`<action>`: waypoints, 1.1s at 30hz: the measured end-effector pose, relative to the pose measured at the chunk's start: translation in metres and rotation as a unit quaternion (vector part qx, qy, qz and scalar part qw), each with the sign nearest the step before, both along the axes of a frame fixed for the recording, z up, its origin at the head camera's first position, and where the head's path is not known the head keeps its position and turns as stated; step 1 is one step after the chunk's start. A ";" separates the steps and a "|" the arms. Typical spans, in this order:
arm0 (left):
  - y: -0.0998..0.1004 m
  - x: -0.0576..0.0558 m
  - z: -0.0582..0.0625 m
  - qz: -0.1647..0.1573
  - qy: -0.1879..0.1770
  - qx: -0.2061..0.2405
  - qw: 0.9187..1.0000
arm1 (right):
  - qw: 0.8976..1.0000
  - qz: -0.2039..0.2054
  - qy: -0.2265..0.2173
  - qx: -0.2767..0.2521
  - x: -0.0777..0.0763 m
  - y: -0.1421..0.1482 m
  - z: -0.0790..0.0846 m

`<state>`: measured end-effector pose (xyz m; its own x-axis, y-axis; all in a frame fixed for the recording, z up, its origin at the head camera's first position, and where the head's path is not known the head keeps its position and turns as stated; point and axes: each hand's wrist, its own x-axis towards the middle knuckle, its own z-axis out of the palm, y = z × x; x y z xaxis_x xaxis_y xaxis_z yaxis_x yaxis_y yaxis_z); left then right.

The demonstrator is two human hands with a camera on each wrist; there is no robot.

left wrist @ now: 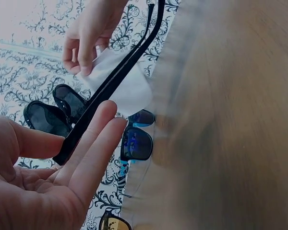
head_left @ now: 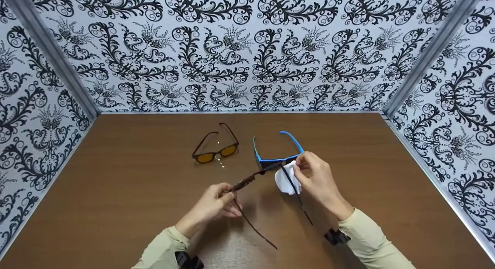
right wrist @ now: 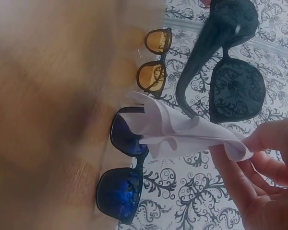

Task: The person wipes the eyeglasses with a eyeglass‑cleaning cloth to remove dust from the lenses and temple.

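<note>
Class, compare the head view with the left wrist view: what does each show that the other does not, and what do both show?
Only the head view shows the cream sleeves, the black wrist devices and the whole amber glasses; the left wrist view cuts those glasses off at its bottom edge.

Only the left wrist view shows the blue sheen on the lens fronts of the blue-framed sunglasses.

Both show the left hand holding the black sunglasses, the right hand pinching the white cloth, the table and patterned walls.
</note>
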<state>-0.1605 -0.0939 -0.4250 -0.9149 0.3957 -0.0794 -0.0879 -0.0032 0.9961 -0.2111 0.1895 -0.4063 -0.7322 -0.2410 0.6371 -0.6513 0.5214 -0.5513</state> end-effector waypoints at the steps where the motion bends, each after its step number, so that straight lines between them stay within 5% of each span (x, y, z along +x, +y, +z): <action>1: 0.001 0.000 0.000 -0.003 -0.002 0.000 1.000 | 1.000 -0.002 0.004 -0.002 -0.001 0.000 0.000; 12: 0.010 -0.003 -0.001 -0.013 -0.013 0.007 1.000 | 1.000 0.018 -0.005 -0.025 -0.001 -0.001 0.006; 21: 0.012 -0.005 -0.002 0.027 -0.040 0.037 0.998 | 1.000 0.018 0.009 -0.014 0.000 0.004 -0.001; 33: 0.010 -0.007 -0.005 0.063 -0.026 0.081 0.994 | 1.000 0.018 -0.003 -0.001 0.008 0.008 -0.008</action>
